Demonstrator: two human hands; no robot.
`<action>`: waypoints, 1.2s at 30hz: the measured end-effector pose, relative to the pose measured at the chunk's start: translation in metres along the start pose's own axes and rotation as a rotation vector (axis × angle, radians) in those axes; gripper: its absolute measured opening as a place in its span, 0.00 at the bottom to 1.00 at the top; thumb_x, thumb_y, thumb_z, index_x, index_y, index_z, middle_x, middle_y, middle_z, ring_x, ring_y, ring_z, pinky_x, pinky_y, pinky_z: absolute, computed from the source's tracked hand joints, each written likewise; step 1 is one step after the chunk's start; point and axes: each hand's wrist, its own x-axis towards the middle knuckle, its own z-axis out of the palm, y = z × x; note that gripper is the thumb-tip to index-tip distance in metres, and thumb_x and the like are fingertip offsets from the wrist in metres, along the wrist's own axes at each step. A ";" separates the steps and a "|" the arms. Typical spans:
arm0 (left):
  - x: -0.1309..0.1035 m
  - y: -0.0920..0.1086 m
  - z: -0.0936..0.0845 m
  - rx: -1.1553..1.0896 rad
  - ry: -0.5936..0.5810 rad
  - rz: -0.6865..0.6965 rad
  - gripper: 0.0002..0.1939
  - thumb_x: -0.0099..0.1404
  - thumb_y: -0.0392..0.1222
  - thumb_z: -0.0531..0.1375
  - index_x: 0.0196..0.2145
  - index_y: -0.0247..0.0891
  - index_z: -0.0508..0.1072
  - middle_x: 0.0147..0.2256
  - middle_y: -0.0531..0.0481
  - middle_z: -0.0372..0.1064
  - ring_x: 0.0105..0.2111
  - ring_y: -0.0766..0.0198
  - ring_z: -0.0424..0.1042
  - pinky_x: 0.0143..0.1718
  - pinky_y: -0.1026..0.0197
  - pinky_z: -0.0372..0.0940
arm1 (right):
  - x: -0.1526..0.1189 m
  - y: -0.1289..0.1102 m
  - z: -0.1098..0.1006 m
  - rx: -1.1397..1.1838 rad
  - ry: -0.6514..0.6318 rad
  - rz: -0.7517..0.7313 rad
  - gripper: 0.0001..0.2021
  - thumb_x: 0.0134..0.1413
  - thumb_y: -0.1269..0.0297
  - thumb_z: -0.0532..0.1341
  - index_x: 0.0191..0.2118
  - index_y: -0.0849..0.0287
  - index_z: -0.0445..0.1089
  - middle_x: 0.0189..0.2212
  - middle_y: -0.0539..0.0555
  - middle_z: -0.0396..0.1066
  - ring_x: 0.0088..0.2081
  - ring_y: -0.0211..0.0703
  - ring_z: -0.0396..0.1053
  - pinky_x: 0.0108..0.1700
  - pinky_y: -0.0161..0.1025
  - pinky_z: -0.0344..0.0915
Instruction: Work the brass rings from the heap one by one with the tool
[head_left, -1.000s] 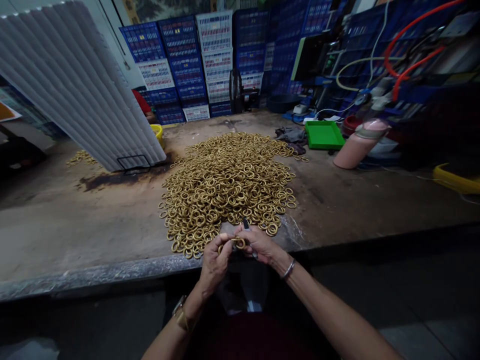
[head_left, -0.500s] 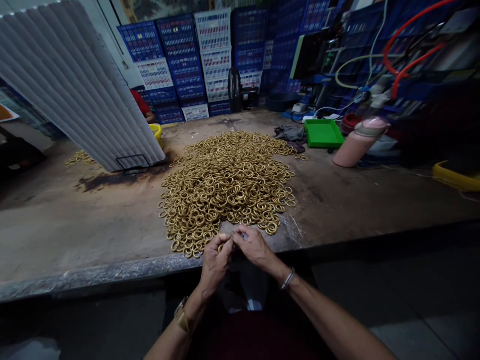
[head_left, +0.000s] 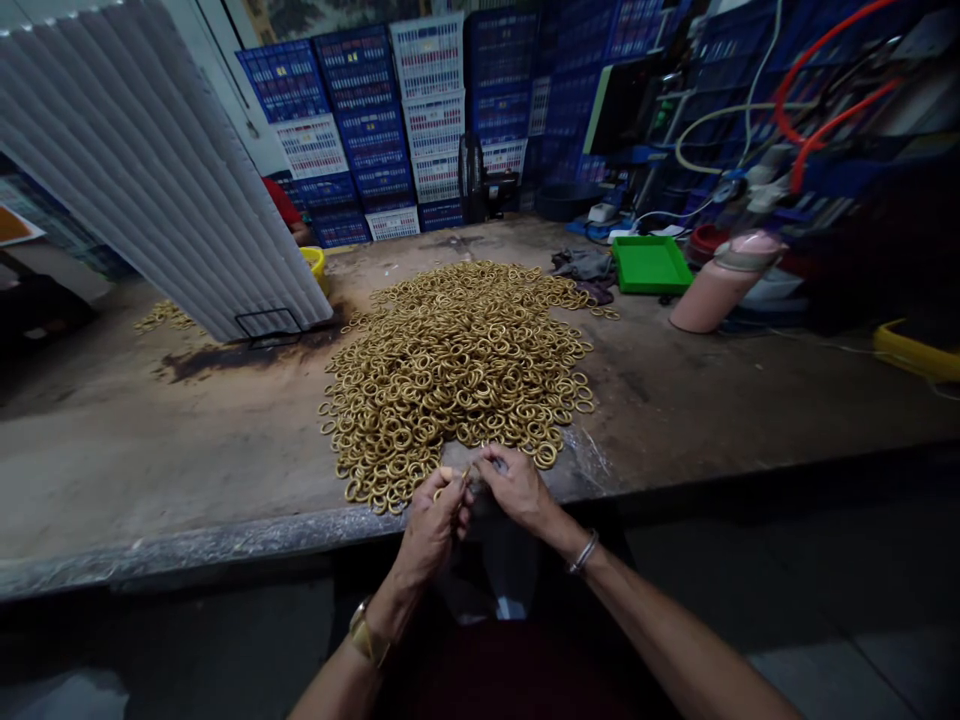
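A large heap of brass-coloured metal rings [head_left: 465,370] lies on the worktable in front of me. At the table's front edge my left hand [head_left: 431,520] is closed, pinching a ring [head_left: 466,474] between thumb and fingers. Part of a second ring seems to show within its curled fingers. My right hand [head_left: 521,492] is just to the right, its thumb and forefinger pinched together close to the held ring. Whether anything sits in that pinch is too small to see. Both hands are just in front of the heap's near edge.
A corrugated white panel [head_left: 165,170] leans in a wire stand [head_left: 268,328] at left, with a yellow container [head_left: 315,262] behind. A green tray [head_left: 651,265] and pink bottle [head_left: 724,285] stand right. Stacked crates [head_left: 379,140] line the back; a person's red sleeve [head_left: 281,203] shows.
My right hand has drawn slightly up and right, opening a small gap from my left hand. The ring in my left hand's pinch now shows more clearly.
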 end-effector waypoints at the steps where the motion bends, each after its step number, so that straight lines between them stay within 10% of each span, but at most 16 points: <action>1: 0.000 0.000 0.000 0.024 0.007 0.012 0.16 0.54 0.53 0.59 0.28 0.37 0.64 0.22 0.56 0.61 0.17 0.75 0.56 0.16 0.71 0.50 | -0.002 0.001 -0.001 -0.089 -0.003 -0.046 0.10 0.51 0.64 0.52 0.25 0.59 0.66 0.20 0.49 0.65 0.22 0.34 0.58 0.26 0.31 0.53; 8: -0.002 0.004 0.000 0.215 0.009 0.107 0.15 0.58 0.52 0.56 0.26 0.37 0.64 0.19 0.57 0.59 0.17 0.73 0.55 0.18 0.70 0.52 | -0.014 -0.004 -0.005 -0.431 -0.196 -0.209 0.07 0.45 0.72 0.52 0.30 0.57 0.66 0.24 0.51 0.69 0.27 0.38 0.63 0.28 0.33 0.49; 21: -0.014 0.010 0.003 0.232 -0.064 0.150 0.14 0.58 0.50 0.57 0.25 0.36 0.65 0.20 0.55 0.60 0.17 0.74 0.56 0.19 0.70 0.52 | -0.002 -0.003 -0.007 -0.560 -0.225 -0.088 0.13 0.47 0.70 0.53 0.39 0.56 0.68 0.26 0.52 0.70 0.29 0.40 0.65 0.29 0.33 0.50; 27: -0.011 0.011 0.000 -0.102 -0.060 0.032 0.14 0.55 0.51 0.59 0.29 0.37 0.63 0.23 0.56 0.61 0.17 0.75 0.56 0.17 0.71 0.52 | 0.004 0.000 -0.003 -0.083 -0.080 0.038 0.09 0.50 0.65 0.52 0.26 0.60 0.67 0.21 0.50 0.67 0.24 0.35 0.61 0.27 0.31 0.54; 36: -0.007 0.005 -0.004 -0.251 -0.149 0.012 0.10 0.58 0.45 0.59 0.31 0.35 0.65 0.26 0.54 0.61 0.19 0.74 0.58 0.17 0.70 0.53 | -0.005 -0.018 -0.002 0.663 -0.442 0.276 0.14 0.48 0.54 0.56 0.23 0.62 0.62 0.19 0.46 0.61 0.16 0.27 0.52 0.16 0.27 0.45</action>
